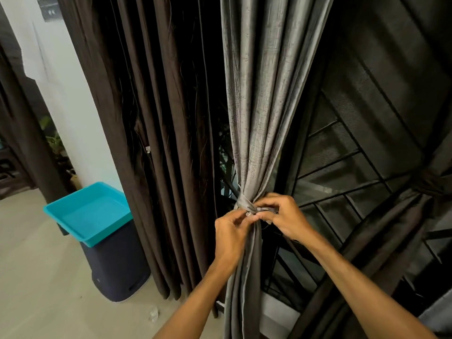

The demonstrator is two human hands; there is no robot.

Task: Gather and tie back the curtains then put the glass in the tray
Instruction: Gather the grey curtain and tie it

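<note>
Both hands, left hand (231, 231) and right hand (285, 216), are pinching the tie-back (245, 205) around the gathered grey curtain (259, 106); the brown curtain (151, 143) is hanging loose, the glass (153, 313) is waiting on the floor, the tray (88, 212) sitting empty.

On my feed, a dark bin (117, 263) stands on the pale floor (36, 277) against a white wall (73, 94). High on that wall I see a small grey plate (50, 8), its markings too blurred to read. Green plants (55, 140) show at the left edge. Behind black window bars (342, 162), I make out more foliage (223, 152).
</note>
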